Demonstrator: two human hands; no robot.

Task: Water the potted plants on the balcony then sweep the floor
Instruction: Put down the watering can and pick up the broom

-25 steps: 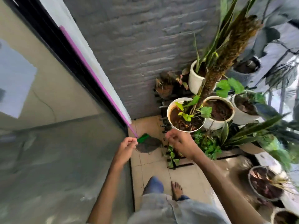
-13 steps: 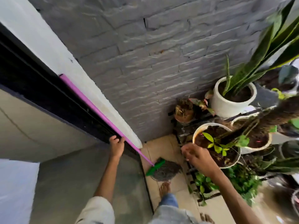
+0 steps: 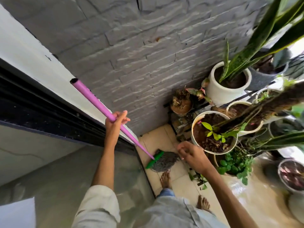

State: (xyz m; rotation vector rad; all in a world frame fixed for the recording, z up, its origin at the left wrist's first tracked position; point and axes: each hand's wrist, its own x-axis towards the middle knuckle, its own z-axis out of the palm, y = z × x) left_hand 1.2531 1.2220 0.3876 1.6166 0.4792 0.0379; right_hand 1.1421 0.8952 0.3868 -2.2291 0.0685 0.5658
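A mop with a long pink handle (image 3: 92, 97) leans in the corner between the glass door and the grey brick wall. Its green head clamp (image 3: 154, 159) and grey strands (image 3: 164, 162) rest on the beige floor tiles (image 3: 164, 139). My left hand (image 3: 115, 122) is wrapped around the handle about midway up. My right hand (image 3: 192, 155) hovers with fingers apart and nothing in it, between the mop head and a white pot with a small green seedling (image 3: 213, 132). More potted plants stand to the right, among them a snake plant in a white pot (image 3: 228, 83).
A glass sliding door (image 3: 57, 170) with a black frame fills the left. The brick wall (image 3: 148, 55) closes the back. My bare feet (image 3: 165, 178) stand on the tiles. Pots on a dark rack (image 3: 181, 122) crowd the right; the floor there looks wet.
My left hand has slid higher up the pink handle and pulled its top away from the door frame. The view has tilted up. My right hand stays near the seedling pot.
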